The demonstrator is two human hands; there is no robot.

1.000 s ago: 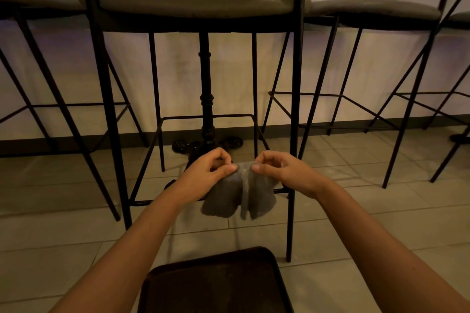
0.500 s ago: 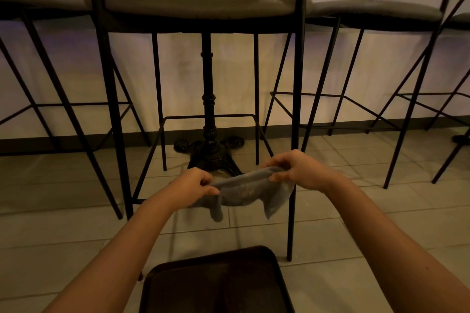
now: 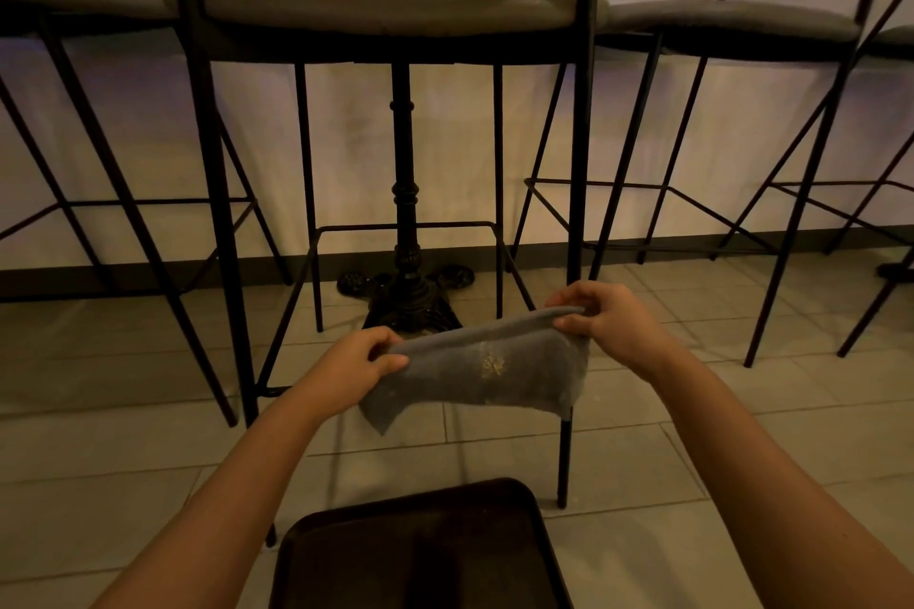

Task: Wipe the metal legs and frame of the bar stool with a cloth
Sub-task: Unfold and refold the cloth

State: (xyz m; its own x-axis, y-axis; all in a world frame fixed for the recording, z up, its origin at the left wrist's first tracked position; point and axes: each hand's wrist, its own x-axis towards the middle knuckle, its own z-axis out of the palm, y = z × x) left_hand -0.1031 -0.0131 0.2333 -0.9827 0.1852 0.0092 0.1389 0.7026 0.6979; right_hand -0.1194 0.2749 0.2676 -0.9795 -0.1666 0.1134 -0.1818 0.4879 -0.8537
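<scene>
A grey cloth [image 3: 484, 368] with a small pale stain hangs stretched between my hands, low in front of the bar stool. My left hand [image 3: 353, 368] pinches its left top corner and my right hand [image 3: 606, 324] pinches its right top corner. The stool has a grey padded seat [image 3: 386, 3] on a thin black metal frame. Its front right leg [image 3: 576, 213] runs down just behind the cloth's right edge, and its front left leg [image 3: 222, 223] stands to the left. A low footrest bar [image 3: 405, 227] joins the rear legs.
More black-framed stools stand at the left [image 3: 74, 203] and right [image 3: 717, 193]. An ornate black table pedestal [image 3: 406, 262] rises behind the middle stool. A dark brown tray-like surface [image 3: 420, 554] lies at the bottom centre. Pale tiled floor [image 3: 742, 450] spreads all around.
My hands have drawn apart and spread the bunched cloth out flat. The right hand has risen and moved right toward the front right leg.
</scene>
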